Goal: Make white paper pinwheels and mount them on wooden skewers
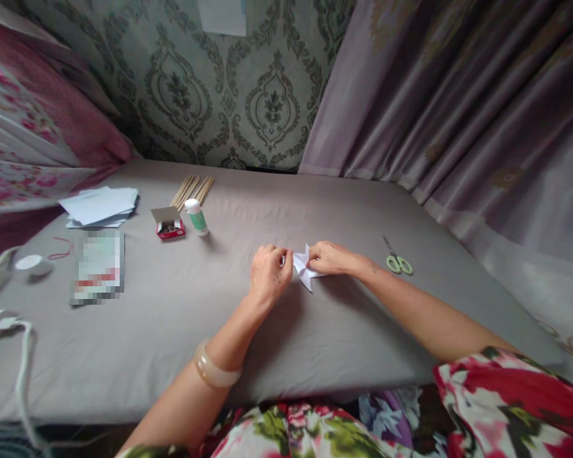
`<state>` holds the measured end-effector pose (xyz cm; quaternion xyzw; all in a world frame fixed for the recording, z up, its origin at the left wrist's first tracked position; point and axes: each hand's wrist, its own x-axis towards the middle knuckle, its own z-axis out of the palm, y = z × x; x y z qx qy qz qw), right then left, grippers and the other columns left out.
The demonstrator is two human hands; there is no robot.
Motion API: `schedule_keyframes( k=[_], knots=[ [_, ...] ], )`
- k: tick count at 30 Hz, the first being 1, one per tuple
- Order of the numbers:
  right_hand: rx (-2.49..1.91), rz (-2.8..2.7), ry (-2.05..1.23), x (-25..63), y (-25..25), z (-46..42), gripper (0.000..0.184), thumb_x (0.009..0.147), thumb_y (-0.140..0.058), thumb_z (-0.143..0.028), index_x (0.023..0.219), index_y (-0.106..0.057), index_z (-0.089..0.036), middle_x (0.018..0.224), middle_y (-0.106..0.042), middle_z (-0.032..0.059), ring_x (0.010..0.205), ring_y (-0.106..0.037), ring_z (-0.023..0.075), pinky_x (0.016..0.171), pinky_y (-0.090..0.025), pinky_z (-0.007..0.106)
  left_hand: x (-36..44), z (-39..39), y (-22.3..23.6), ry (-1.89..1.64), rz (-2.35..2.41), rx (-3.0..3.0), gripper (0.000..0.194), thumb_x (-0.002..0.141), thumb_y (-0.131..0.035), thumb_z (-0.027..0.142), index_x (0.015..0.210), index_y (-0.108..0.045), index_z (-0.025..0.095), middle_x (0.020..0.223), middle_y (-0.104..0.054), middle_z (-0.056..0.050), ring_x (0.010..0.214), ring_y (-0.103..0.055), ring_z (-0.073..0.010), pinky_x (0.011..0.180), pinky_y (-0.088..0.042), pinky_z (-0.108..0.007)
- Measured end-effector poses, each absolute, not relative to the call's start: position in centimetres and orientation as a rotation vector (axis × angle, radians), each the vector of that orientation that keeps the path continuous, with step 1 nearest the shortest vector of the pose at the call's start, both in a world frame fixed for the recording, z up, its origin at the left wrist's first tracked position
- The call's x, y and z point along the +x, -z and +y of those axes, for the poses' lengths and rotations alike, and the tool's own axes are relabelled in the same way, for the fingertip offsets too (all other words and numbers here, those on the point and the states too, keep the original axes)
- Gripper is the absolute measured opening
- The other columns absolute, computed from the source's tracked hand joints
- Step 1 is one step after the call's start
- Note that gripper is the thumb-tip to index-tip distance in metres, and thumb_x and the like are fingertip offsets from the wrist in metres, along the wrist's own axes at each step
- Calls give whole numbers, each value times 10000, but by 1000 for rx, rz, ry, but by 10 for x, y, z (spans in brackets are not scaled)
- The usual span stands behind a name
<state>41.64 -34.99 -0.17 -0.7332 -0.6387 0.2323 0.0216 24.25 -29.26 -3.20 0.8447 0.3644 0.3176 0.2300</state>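
Note:
A white folded paper pinwheel (304, 275) with pointed blades is held between my two hands, just above or on the grey cloth. My left hand (270, 272) is closed in a pinch at the pinwheel's left side, with a bit of white showing between thumb and fingers. From the right, my right hand (333, 258) pinches the paper near its middle, fingers bent inward. The fingertips hide part of the folds, and whether a small pin is among them cannot be made out.
Green-handled scissors (398, 263) lie to the right. A glue bottle (197, 219), an open red box (170, 231) of small items and wooden sticks (191, 191) stand back left. Further left are a paper stack (100, 207), a blurred packet (98, 267) and a white cable (23, 375).

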Motion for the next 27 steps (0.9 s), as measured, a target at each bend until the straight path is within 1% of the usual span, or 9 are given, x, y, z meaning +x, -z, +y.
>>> schedule_keyframes(
  k=[2,5,8,12,16,20,22,25,27],
  knots=[
    [-2217,-1948,-730,421,6,-352,262,728,-546,-193,839,-775,-131,766,-720,58,741,-615,178,631,-399,209,243,-292,34,-858,1012,2345,274,885,-487,290,746,-698,184,689,-606,-50,728,-535,-181,727,-398,-304],
    [-2131,-1877,-745,427,15,-358,317,711,-522,-149,896,-779,-160,852,-735,34,789,-618,162,675,-419,191,245,-290,37,-819,1043,2374,280,882,-480,284,737,-696,180,699,-622,-54,730,-546,-179,735,-406,-302],
    [-2093,-1748,-722,434,22,-365,385,708,-483,-120,971,-765,-146,910,-735,41,762,-614,138,658,-426,179,246,-290,41,-771,1060,2402,304,884,-467,291,707,-687,177,696,-631,-56,729,-551,-175,727,-406,-296],
    [-2111,-1502,-644,445,28,-372,416,724,-463,-138,1034,-741,-129,886,-739,48,677,-601,120,596,-430,179,247,-291,42,-742,1035,2444,310,880,-461,294,694,-678,176,696,-637,-54,730,-555,-172,725,-408,-296],
    [-2169,-1359,-550,454,34,-379,424,753,-448,-159,1082,-713,-116,840,-742,47,667,-623,132,631,-466,208,246,-295,39,-729,968,2481,295,880,-465,282,710,-679,172,703,-637,-56,723,-558,-167,718,-412,-291],
    [-2233,-1298,-433,453,41,-387,343,787,-492,-220,1020,-729,-135,932,-744,87,822,-660,185,749,-479,256,245,-306,34,-591,681,2617,272,882,-499,304,724,-685,185,697,-630,-50,701,-560,-159,706,-407,-288],
    [-2265,-1293,-384,449,44,-390,303,799,-507,-252,965,-740,-153,975,-738,106,892,-661,213,780,-469,271,244,-312,32,-483,590,2706,212,858,-557,338,781,-698,200,749,-647,-55,756,-575,-180,732,-407,-309],
    [-2304,-1292,-344,440,43,-394,290,810,-505,-280,934,-739,-160,962,-736,123,911,-665,235,770,-460,278,243,-317,31,-351,581,2811,175,811,-627,369,849,-698,214,841,-658,-70,861,-580,-225,780,-406,-349],
    [-2322,-1299,-337,434,41,-397,280,816,-502,-286,912,-737,-168,931,-739,116,895,-671,230,749,-453,267,243,-316,30,-310,607,2839,173,808,-631,357,886,-695,217,900,-656,-79,912,-569,-240,802,-403,-364]
  ],
)
